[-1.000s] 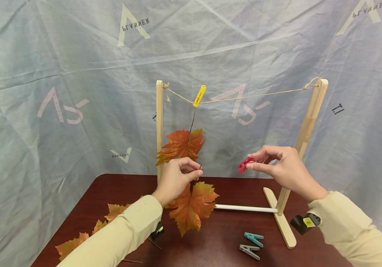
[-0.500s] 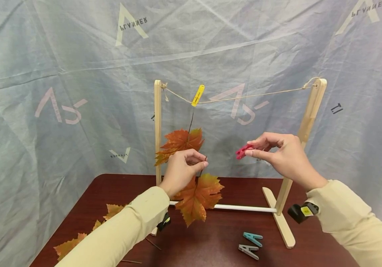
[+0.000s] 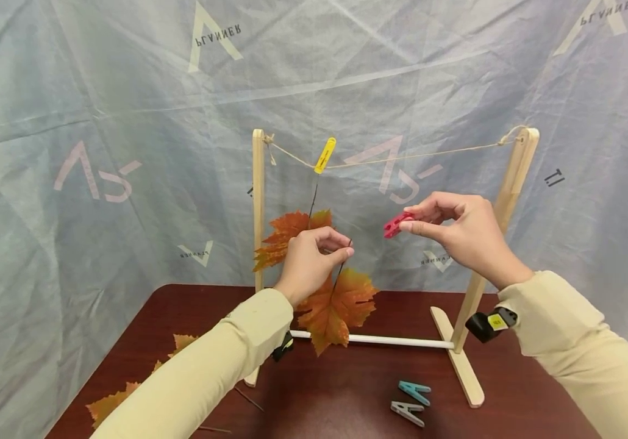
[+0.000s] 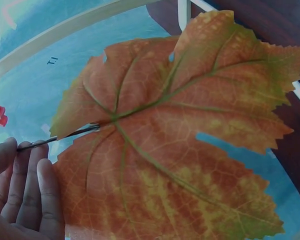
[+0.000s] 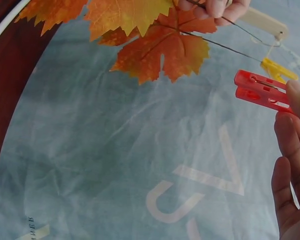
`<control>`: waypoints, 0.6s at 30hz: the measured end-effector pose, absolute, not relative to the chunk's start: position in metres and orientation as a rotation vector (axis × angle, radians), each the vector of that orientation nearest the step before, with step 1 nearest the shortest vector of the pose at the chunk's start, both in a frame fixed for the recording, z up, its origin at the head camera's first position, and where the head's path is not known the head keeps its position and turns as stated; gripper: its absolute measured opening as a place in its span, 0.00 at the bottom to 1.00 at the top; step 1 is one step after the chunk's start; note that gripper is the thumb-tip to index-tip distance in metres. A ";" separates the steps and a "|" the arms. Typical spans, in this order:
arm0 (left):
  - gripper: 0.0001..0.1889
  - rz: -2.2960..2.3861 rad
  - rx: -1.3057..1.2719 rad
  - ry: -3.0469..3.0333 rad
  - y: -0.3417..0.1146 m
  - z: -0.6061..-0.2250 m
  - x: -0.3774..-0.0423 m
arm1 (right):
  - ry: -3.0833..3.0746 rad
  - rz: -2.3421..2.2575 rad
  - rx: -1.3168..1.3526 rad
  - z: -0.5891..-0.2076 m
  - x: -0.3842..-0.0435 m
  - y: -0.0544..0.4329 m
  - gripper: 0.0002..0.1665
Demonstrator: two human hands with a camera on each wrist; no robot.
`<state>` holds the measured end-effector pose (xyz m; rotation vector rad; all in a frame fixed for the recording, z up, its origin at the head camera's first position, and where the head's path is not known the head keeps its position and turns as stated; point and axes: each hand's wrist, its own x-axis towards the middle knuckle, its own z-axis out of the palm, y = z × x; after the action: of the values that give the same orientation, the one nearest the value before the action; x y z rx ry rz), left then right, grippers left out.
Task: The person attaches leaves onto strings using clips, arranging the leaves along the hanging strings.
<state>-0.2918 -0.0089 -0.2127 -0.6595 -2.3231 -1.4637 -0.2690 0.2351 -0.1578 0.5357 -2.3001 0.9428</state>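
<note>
My left hand [image 3: 316, 259] pinches the thin dark stem of an orange maple leaf [image 3: 338, 308], which dangles below the fingers. In the left wrist view the same leaf [image 4: 165, 120] fills most of the picture. My right hand [image 3: 462, 235] pinches a red clothespin [image 3: 398, 224] by its handle ends, right of the leaf and below the string. A yellow clothespin [image 3: 325, 155] clips the stem of another maple leaf [image 3: 281, 238] to the string [image 3: 418, 157]; my left hand partly covers that leaf. In the right wrist view the red clothespin [image 5: 262, 90] appears close up.
Wooden posts [image 3: 259, 201] hold up the string, joined low down by a white rod [image 3: 402, 341]. A teal clothespin [image 3: 415, 391] and a grey clothespin [image 3: 407, 413] lie on the dark red table [image 3: 336, 396]. More leaves [image 3: 113, 402] lie at left, partly under my sleeve.
Both hands have risen. The left has moved up and right with its leaf; the right has lifted the red clothespin higher and slightly left.
</note>
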 end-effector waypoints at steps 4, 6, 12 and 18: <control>0.05 -1.463 -0.643 -2.320 -0.005 -0.206 -0.295 | -2.272 0.957 0.525 -0.151 -0.273 0.233 0.08; 0.05 -1.471 -0.632 -2.321 -0.003 -0.203 -0.296 | -2.250 0.980 0.523 -0.149 -0.275 0.232 0.08; 0.03 -1.479 -0.598 -2.290 0.001 -0.195 -0.300 | -2.170 1.028 0.526 -0.142 -0.281 0.230 0.09; 0.04 -1.475 -0.535 -2.262 0.007 -0.188 -0.306 | -2.131 1.069 0.524 -0.132 -0.288 0.227 0.11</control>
<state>-0.3061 0.0070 -0.1875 -0.5347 -2.2621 -1.4749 -0.2884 0.2269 -0.1317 0.5239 -2.1308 1.0687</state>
